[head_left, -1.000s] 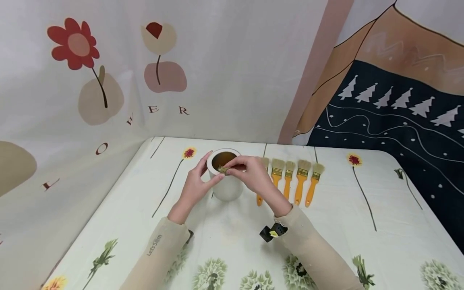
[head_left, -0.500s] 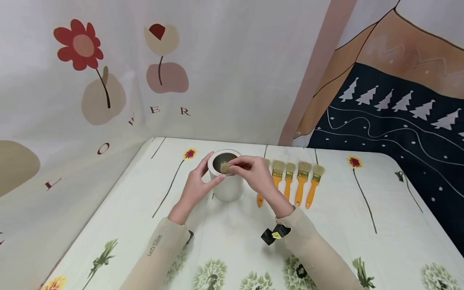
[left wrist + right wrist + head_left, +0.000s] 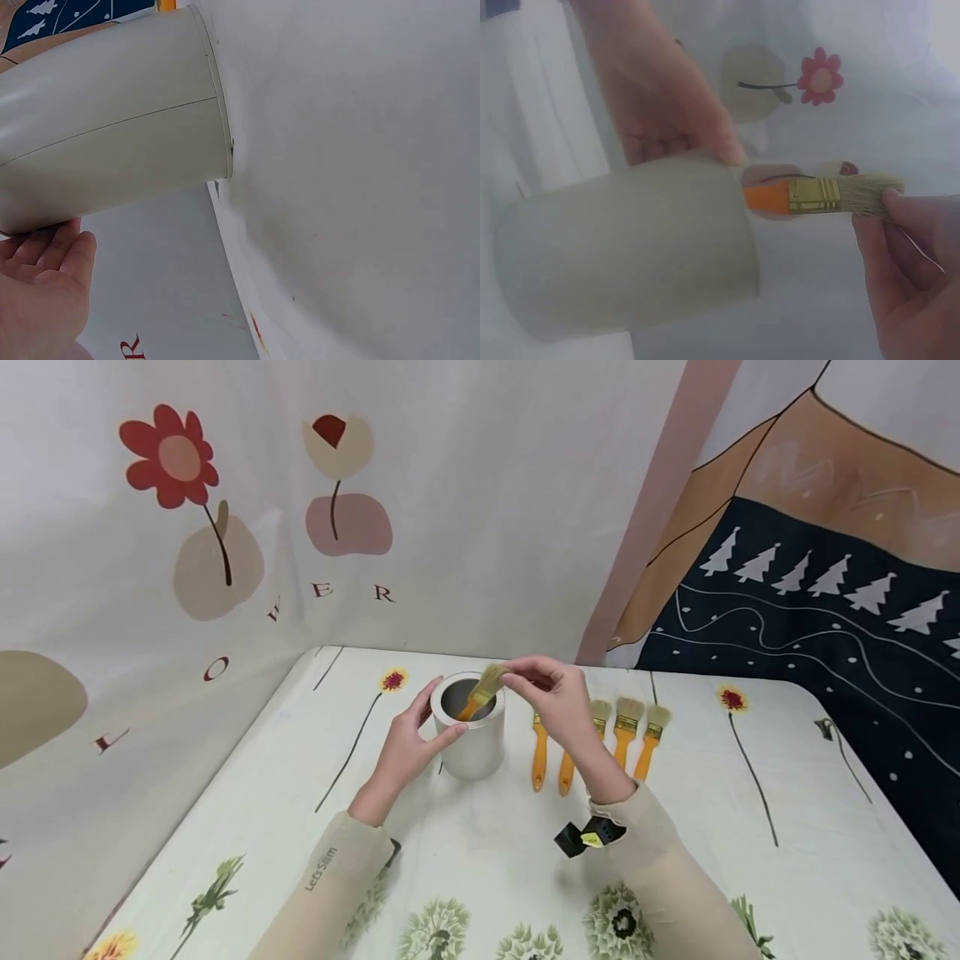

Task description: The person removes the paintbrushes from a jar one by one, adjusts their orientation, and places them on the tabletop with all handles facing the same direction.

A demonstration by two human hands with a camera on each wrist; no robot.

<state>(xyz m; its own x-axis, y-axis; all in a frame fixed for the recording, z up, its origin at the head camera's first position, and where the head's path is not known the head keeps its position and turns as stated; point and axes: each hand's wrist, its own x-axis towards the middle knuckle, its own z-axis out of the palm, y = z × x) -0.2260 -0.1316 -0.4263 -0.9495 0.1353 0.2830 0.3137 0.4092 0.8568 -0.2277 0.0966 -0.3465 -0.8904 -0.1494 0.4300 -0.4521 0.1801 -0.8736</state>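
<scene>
A white cylindrical canister stands on the table, its mouth facing up. My left hand grips it near the rim, thumb in front and fingers at the far left side. With thumb and fingertips, my right hand pinches a flat paintbrush by its pale bristles. In the right wrist view, the brush's brass band and the top of its orange handle show above the rim; the lower handle is hidden inside the canister. The left wrist view shows the canister's smooth side against the left fingers.
Several orange-handled paintbrushes lie in a row right of the canister, bristles away from me, partly covered by the right hand and forearm. A flower-print cloth covers the table. Printed curtains hang behind and to the left.
My right hand has moved up and to the right, drawing the paintbrush partly out of the canister; its band and upper handle now show. My left hand keeps its grip.
</scene>
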